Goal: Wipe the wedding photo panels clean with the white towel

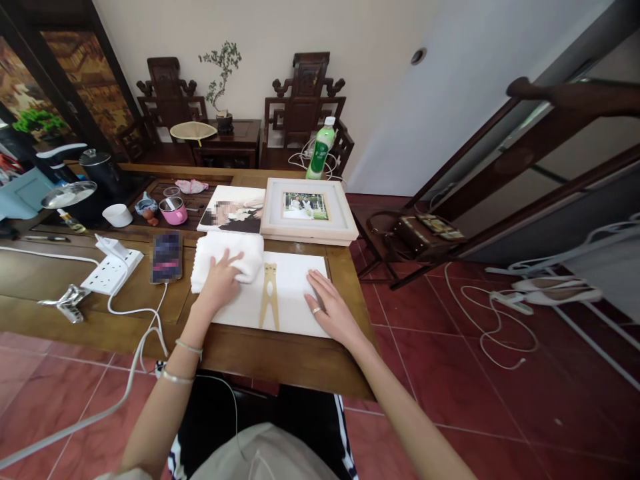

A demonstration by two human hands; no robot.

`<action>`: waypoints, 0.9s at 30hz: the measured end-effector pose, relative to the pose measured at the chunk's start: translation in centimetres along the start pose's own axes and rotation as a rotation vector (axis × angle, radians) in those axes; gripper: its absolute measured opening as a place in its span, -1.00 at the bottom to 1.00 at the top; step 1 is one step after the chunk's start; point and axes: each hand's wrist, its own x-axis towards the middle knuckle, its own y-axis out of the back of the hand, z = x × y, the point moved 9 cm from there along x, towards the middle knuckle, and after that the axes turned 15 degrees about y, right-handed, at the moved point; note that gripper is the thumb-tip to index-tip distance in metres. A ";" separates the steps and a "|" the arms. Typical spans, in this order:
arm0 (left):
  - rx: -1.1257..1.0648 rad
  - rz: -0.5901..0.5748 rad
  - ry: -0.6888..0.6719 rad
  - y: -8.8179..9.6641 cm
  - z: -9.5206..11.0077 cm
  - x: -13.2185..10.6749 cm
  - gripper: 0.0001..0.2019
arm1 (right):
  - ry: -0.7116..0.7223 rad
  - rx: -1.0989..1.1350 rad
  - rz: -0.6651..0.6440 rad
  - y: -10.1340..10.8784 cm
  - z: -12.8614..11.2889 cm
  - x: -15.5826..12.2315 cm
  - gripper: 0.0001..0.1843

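A white picture frame (287, 290) lies face down on the wooden table (280, 360), its gold-coloured stand strip (269, 293) running down the middle. My left hand (220, 283) rests flat on a folded white cloth (227, 257) at the frame's left part, fingers spread. My right hand (330, 307) lies flat and open on the frame's right edge, a ring on one finger. Neither hand grips anything.
Behind stand a second framed photo (306, 208) face up and a loose photo print (233, 210). A phone (165, 257), a power strip (111, 270) with cables, a pink cup (173, 211), a green bottle (320, 149) and kettles crowd the table's left and back. Carved chairs stand beyond.
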 end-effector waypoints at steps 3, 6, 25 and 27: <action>0.003 0.027 0.029 0.3 -0.6 1.8 -0.45 | 0.001 0.006 0.002 0.0 0.0 0.0 -0.41; 0.012 0.037 0.020 0.3 -0.8 1.2 -0.44 | -0.004 0.018 0.004 0.0 0.0 0.1 -0.42; 0.038 -0.042 -0.104 -0.9 1.4 -9.1 -0.56 | 0.001 -0.019 -0.002 -0.2 0.0 0.0 -0.43; 0.026 -0.043 -0.070 -0.9 1.7 -6.2 -0.54 | 0.005 -0.017 -0.004 -0.2 -0.1 0.1 -0.42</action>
